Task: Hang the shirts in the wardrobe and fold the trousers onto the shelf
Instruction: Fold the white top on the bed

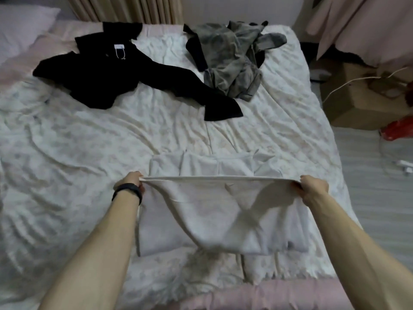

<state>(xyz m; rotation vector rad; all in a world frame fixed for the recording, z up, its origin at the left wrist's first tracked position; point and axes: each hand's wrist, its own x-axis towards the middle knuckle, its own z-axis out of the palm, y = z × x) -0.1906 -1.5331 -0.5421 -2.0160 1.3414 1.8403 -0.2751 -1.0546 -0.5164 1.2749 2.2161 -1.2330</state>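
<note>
A white garment [214, 211], trousers by the look of its waistband, lies at the near side of the bed [67, 153]. My left hand [130, 181], with a black band on its wrist, pinches one end of the lifted edge. My right hand [312, 189] grips the other end, and the edge is stretched taut between them above the rest of the cloth. A black garment [116, 74] lies spread at the far left of the bed. A crumpled grey-green garment [232, 61] lies at the far right.
A pillow [20, 30] sits at the far left corner. Beige curtains [125, 7] hang behind the bed. To the right stand a cardboard box [357, 101] with a white cable, a red object [400, 128], and pink cloth [368, 25] hanging above.
</note>
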